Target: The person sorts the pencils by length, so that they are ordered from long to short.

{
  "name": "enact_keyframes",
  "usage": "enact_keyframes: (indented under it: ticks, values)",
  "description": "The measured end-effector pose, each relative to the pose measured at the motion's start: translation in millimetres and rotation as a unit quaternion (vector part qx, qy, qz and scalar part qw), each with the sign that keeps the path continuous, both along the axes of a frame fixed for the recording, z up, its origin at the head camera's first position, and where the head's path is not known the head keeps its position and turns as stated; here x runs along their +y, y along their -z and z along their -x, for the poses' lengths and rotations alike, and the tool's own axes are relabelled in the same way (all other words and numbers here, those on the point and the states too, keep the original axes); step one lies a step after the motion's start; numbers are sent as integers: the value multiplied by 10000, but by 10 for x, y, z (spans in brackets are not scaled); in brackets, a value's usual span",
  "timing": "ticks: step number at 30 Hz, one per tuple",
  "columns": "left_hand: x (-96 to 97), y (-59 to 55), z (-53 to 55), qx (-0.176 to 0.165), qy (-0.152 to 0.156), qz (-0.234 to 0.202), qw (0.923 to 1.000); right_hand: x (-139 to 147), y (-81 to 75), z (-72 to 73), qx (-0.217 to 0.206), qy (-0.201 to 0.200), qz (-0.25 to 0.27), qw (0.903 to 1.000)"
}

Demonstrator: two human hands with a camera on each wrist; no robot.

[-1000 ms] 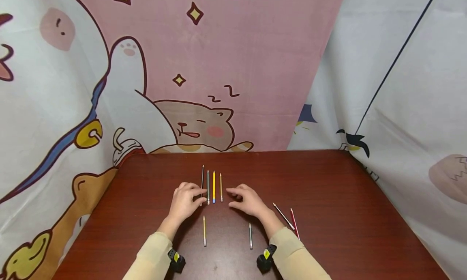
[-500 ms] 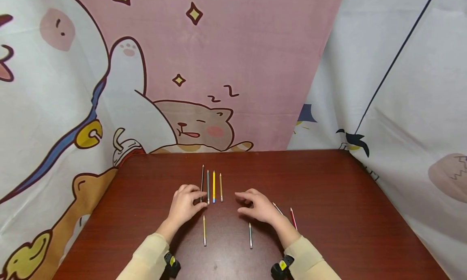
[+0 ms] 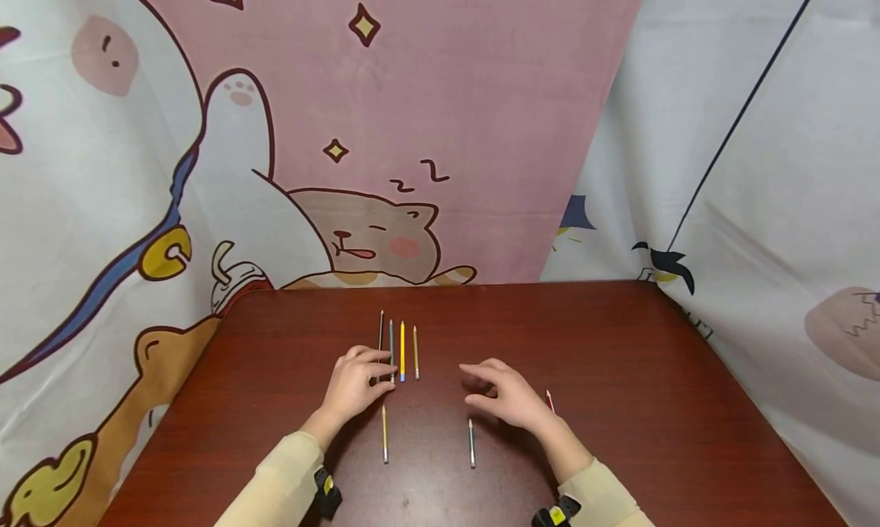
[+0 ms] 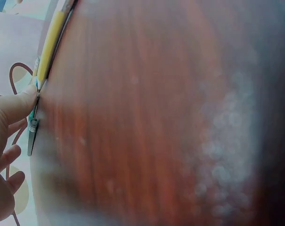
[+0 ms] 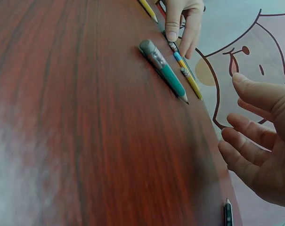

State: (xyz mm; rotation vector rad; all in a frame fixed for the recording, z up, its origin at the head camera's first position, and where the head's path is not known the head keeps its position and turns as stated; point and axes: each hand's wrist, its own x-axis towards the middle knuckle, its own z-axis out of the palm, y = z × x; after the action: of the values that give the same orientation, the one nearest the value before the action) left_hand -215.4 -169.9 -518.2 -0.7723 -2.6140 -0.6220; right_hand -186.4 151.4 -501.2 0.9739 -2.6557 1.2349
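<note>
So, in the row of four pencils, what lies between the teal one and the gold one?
The head view shows the blue-ended yellow pencil between them.

Can't tell if it's a home or a studio tbh, but looks like a draped-off tabletop recording corner. Pink cartoon cloth point(image 3: 509, 130) hangs beyond the left hand point(image 3: 354, 382), snoozing animal point(image 3: 374, 225) printed on it, and a white printed cloth point(image 3: 777, 176) hangs past the right hand point(image 3: 509, 393). Shiny reddish-brown table point(image 3: 653, 389) below both, little wrist camera point(image 3: 328, 498) behind each.
</note>
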Motion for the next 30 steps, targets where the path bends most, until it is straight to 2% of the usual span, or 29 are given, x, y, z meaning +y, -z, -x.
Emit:
enact_keyframes:
  ticks: [8,25,30]
  values:
    - [-8,8,13,82,41,-99,9999,118,-15,-52,-77,182,-70,9998]
    - [-31,25,15,-93,-69,-122,9999,329,-24,-126,99,378,37,9992]
    - [-30,-3,5,-127,-74,-230,9996,404,-29,-150,213,364,99,9991]
